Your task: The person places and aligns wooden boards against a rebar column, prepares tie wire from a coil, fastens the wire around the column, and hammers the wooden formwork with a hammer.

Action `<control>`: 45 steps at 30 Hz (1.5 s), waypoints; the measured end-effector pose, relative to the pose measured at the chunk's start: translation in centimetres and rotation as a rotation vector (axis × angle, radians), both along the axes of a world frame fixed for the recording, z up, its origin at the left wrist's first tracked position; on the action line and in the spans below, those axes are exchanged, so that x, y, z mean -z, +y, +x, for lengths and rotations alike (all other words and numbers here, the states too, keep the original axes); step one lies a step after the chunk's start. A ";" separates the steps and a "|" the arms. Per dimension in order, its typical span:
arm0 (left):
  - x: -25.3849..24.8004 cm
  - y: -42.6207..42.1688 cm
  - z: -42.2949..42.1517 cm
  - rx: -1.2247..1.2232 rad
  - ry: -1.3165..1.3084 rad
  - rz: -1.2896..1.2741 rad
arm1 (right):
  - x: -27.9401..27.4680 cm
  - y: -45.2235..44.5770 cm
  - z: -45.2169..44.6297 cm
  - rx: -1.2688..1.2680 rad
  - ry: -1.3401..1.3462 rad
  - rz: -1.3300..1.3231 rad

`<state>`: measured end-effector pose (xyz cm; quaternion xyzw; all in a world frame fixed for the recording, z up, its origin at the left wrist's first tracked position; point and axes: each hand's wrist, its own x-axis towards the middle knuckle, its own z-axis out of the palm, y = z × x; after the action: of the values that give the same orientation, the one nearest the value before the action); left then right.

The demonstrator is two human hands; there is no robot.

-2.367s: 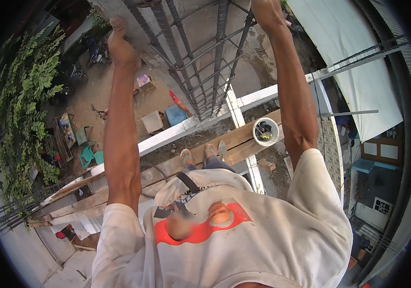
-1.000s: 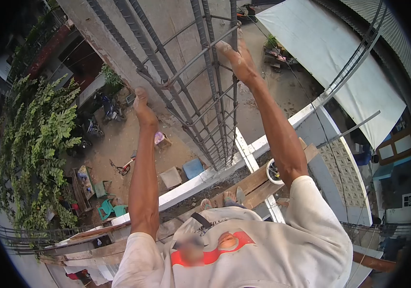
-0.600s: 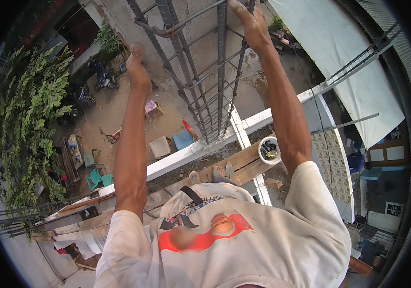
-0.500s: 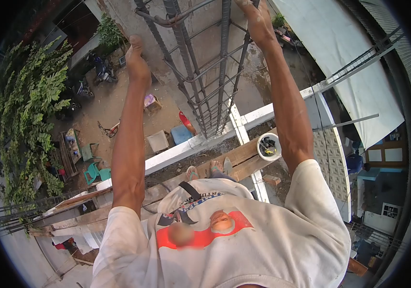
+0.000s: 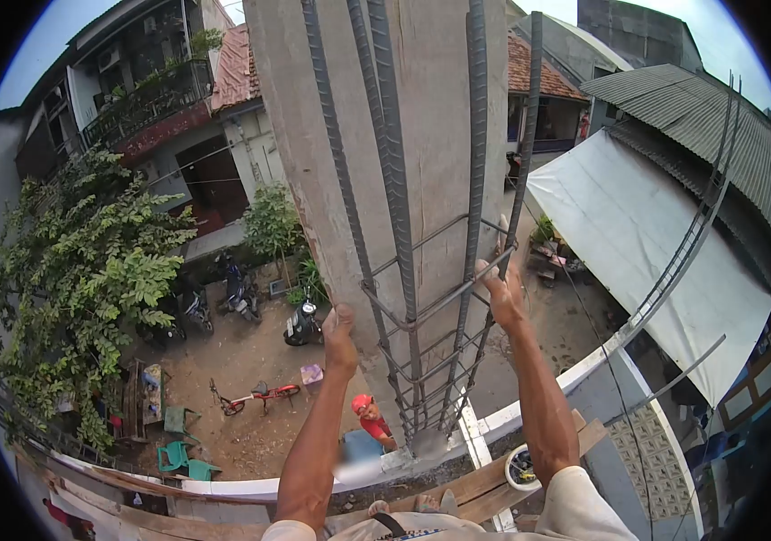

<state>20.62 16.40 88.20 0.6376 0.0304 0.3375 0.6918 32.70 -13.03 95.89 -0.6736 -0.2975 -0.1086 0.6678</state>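
Between both hands, tall panel (image 5: 435, 117) stands on far side of rebar cage (image 5: 398, 180). Left hand (image 5: 340, 338) at its left edge, grip closure unclear; right hand (image 5: 505, 290), grip partly open, at right edge.

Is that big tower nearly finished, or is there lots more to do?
Partly done, I think. The steel bars already stand, with metal rings around their lower part. Now the left hand and right hand hold the tall board at its edges, behind the bars. The side facing us has no board yet, so covering it is probably left.
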 end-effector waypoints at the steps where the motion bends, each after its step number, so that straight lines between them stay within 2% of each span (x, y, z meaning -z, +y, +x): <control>1: 0.3 0.1 0.1 0.008 0.002 -0.017 | 0.3 0.0 0.3 -0.014 0.034 -0.012; 9: 0.1 -0.8 -1.2 0.019 0.038 -0.019 | -0.1 -0.3 0.0 -0.033 0.081 -0.052; 12: 1.6 -0.1 -0.3 0.033 0.033 -0.065 | 0.3 -0.4 0.5 -0.023 0.101 -0.083; 16: 1.6 -0.3 -0.3 0.024 0.047 -0.082 | -1.8 -0.1 -1.3 -0.023 0.101 -0.065; 22: -0.1 -1.0 -1.2 -0.007 0.082 -0.038 | -1.2 -0.2 -0.6 -0.026 0.040 -0.038; 26: 1.0 -0.4 -0.2 -0.010 0.059 -0.059 | -0.7 0.1 -0.3 -0.005 0.003 -0.036; 28: 1.2 0.1 0.0 0.026 0.087 -0.066 | -1.2 0.6 -1.3 -0.042 0.025 0.056; 30: 1.0 -0.1 0.2 -0.020 0.058 -0.044 | -0.6 0.5 -0.7 -0.006 -0.010 0.003; 32: 1.5 0.1 0.2 -0.003 0.062 -0.062 | 0.9 -0.8 2.8 0.209 -0.103 -0.145; 35: 1.5 -0.1 0.2 0.031 0.057 -0.107 | 1.6 -0.1 2.1 0.328 -0.052 -0.095; 36: 1.8 0.2 0.4 0.040 0.022 -0.103 | 1.2 -1.1 2.2 0.154 -0.054 -0.174; 38: 2.3 0.8 0.6 0.063 0.025 -0.133 | 2.4 0.0 2.3 0.196 0.014 0.018; 40: 2.4 1.2 0.5 0.092 0.022 -0.158 | 3.4 -0.1 3.7 0.152 0.019 0.031; 42: 2.5 1.4 0.5 -0.035 0.186 0.052 | 3.9 -0.1 4.1 0.114 0.019 0.046; 45: 2.4 1.0 0.5 -0.080 0.102 0.046 | 3.5 -0.1 3.6 -0.005 0.006 0.036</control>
<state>21.08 17.44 85.77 0.6680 0.0831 0.3326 0.6605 36.30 -13.13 92.43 -0.6612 -0.2953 -0.1105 0.6808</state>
